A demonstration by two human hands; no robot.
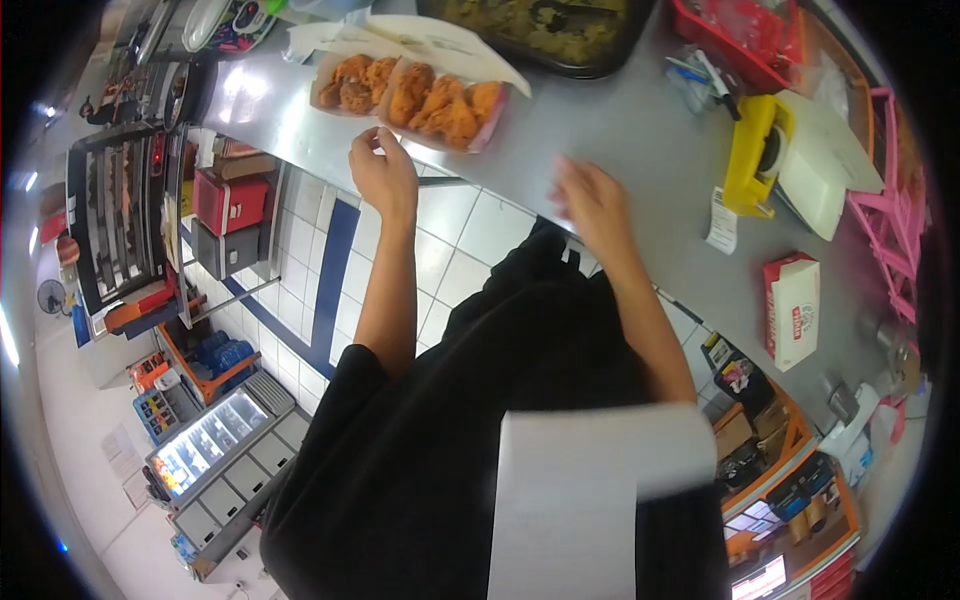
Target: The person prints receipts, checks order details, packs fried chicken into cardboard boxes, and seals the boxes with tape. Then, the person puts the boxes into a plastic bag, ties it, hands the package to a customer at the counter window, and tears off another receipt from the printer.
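Two open paper boxes of fried chicken stand side by side at the far edge of the metal counter (660, 150): a left box (322, 100) and a right box (492, 128), with the chicken pieces (442, 108) filling them. My left hand (385, 178) is just below the boxes at the counter edge. Its fingers bend loosely with a gap between them, and nothing shows in them. Over the counter to the right of the boxes is my right hand (597, 205), smeared by motion, so its fingers are unclear.
A dark tray of greenish food (560, 35) sits behind the boxes. To the right are a yellow tape dispenser (752, 150), a paper slip (722, 222), a closed red-and-white box (793, 310) and a pink rack (890, 220). A blurred white sheet (560, 500) covers part of my black clothing.
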